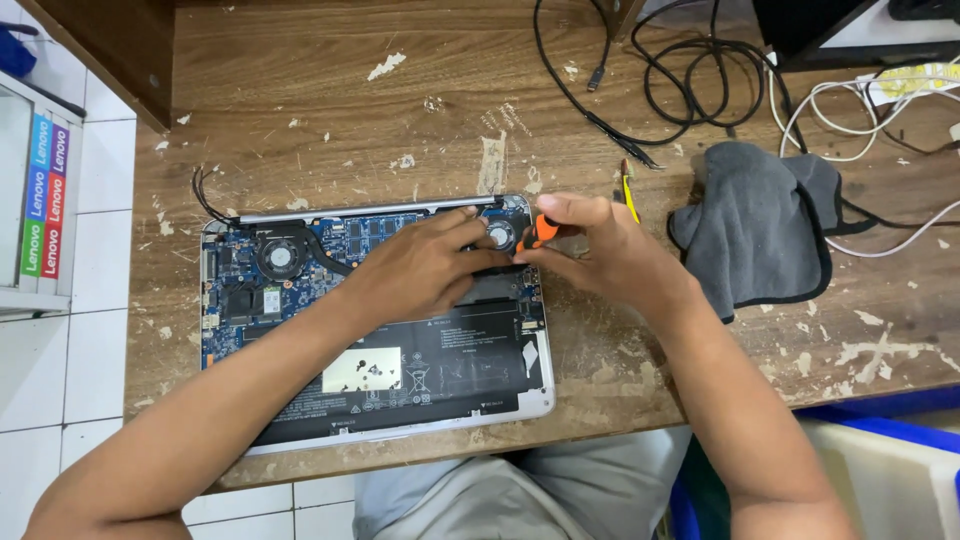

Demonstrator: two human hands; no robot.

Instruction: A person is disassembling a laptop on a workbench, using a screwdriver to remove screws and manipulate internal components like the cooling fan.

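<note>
The right hand (600, 245) is gripping an orange-handled screwdriver (538, 230), fingers pinched around it, its tip pointing down by the small fan (500, 235) at the upper right corner of the opened laptop (380, 320). The left hand (420, 265) is lying flat across the board just left of it, fingertips pressing near the same spot; it is holding nothing that I can see, though the tip itself is hidden under the fingers, so whether it is sitting in a screw I cannot tell.

The likely trouble is a slip: if the tip is jumping off a screw head, it could be gouging the blue board (250, 280) or poking the black battery (440, 365) directly below. A loose screw could also be dropping among the parts.

Further out, a grey cloth (750, 230) is lying to the right on the worn wooden desk (330, 110), with black cables (690, 90) tangling at the upper right.
</note>
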